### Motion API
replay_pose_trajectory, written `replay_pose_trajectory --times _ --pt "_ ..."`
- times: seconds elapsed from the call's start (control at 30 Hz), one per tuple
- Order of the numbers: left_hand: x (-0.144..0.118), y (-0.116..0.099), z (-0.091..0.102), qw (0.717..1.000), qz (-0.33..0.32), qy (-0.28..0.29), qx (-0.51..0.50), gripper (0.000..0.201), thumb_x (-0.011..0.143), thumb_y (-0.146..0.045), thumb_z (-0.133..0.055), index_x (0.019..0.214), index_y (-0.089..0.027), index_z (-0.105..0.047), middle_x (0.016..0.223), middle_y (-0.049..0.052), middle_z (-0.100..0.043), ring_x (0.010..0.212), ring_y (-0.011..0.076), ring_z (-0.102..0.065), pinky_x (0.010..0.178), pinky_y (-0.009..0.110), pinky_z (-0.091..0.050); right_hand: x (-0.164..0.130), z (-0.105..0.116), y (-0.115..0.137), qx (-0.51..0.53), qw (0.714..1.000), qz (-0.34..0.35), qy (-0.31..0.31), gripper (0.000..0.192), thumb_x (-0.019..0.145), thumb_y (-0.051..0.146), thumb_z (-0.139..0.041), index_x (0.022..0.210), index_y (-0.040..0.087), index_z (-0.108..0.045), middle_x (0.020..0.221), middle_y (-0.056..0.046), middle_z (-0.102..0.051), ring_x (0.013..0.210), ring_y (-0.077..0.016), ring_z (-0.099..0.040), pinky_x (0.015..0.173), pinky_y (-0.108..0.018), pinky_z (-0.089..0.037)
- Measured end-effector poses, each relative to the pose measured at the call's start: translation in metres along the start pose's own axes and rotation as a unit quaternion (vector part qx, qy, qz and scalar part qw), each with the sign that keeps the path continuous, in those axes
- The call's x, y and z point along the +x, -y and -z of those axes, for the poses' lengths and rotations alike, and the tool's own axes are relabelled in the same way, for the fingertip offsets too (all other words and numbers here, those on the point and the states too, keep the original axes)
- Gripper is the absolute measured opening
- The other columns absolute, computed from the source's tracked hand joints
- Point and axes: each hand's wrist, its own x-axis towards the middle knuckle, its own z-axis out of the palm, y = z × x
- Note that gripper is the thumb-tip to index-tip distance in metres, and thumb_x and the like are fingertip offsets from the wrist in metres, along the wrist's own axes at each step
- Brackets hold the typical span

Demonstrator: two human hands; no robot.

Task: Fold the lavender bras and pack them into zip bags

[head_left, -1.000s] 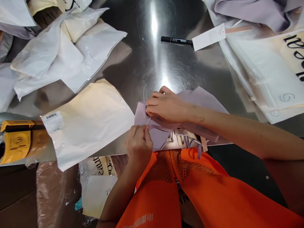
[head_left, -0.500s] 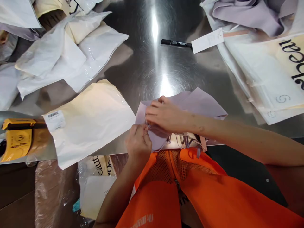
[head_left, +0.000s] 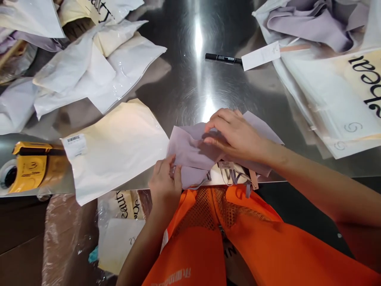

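Likely smoothing the purple cloth [head_left: 190, 147] at the near edge of the metal table [head_left: 181, 83], holding the right hand [head_left: 235, 133] loosely over it, gripping nothing, bending the left hand [head_left: 162, 180] by its left side, not showing if pinching, probably needing gentle patting next

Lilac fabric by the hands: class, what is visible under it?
Straps and a printed label show at the near edge of the lilac fabric. Whether these continue underneath cannot be seen; the fabric covers it.
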Motion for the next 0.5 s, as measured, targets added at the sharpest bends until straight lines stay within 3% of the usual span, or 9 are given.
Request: replay_pose_trajectory --times 0.17,0.33,0.5 --pt "-0.012 -0.002 0.005 0.995 -0.024 -0.011 0.095 0.031 0.089 -0.028 -0.062 0.118 -0.018 -0.066 0.089 0.004 -0.06 0.063 0.0113 -0.057 0.049 0.024 -0.034 -0.035 -0.007 0.015 -0.131 0.99 0.026 0.044 0.021 0.096 0.031 -0.054 0.115 0.027 -0.064 0.113 -0.008 -0.058 0.099 -0.0263 -0.048 0.083 -0.039 -0.029" --pt "-0.013 -0.002 0.006 0.983 -0.001 0.052 0.178 0.035 0.091 -0.034 -0.059 0.121 -0.018 -0.067 0.087 0.005 -0.059 0.061 0.0132 -0.052 0.045 0.027 -0.026 -0.058 -0.018 0.014 -0.195 0.979 -0.049 0.029 0.027 0.097 0.039 -0.053 0.119 0.028 -0.064 0.121 -0.01 -0.058 0.104 -0.0296 -0.046 0.08 -0.04 -0.027" --pt "-0.004 -0.008 0.009 0.981 0.017 0.048 0.186 0.026 0.09 -0.034 -0.06 0.108 -0.019 -0.071 0.089 0.005 -0.059 0.06 0.0124 -0.051 0.046 0.026 -0.024 -0.072 -0.022 0.012 -0.21 0.974 -0.089 0.009 0.032 0.098 0.041 -0.05 0.124 0.027 -0.062 0.124 -0.011 -0.057 0.103 -0.0296 -0.044 0.081 -0.041 -0.028"
